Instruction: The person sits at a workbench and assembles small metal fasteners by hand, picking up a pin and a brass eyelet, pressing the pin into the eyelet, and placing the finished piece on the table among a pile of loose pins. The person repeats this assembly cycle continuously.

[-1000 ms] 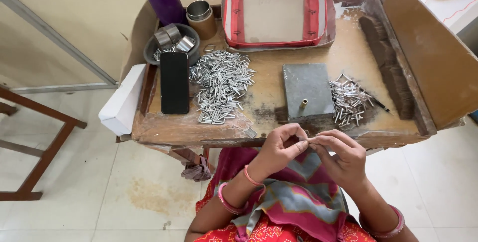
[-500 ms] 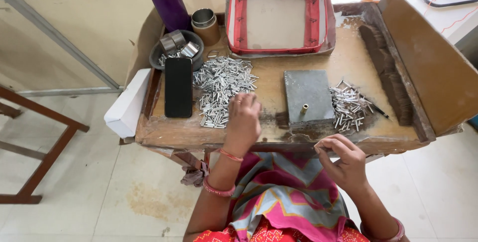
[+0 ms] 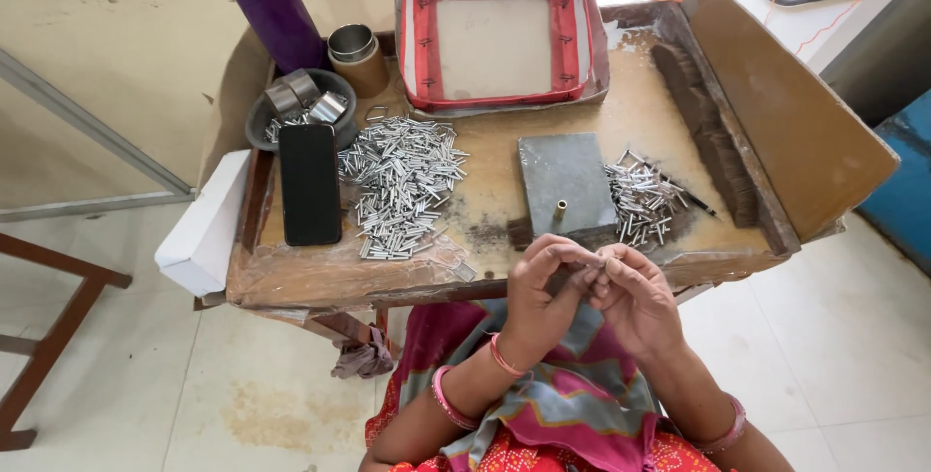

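Observation:
My left hand and my right hand meet over my lap, just in front of the wooden workbench's front edge. Their fingertips pinch together around a small metal piece, which the fingers mostly hide. Just beyond the hands a grey metal block lies on the bench, with a short brass peg standing at its near edge. A large heap of small silver tubes lies left of the block. A smaller heap lies to its right.
A black phone lies left of the big heap, next to a dark bowl of metal rings. A purple bottle, a metal cup and a red-rimmed tray stand behind. A white box overhangs the left side.
Half a second ago my left hand was stretched out over the bench near the big heap. It has come back and joined my right hand, which stayed by the front edge.

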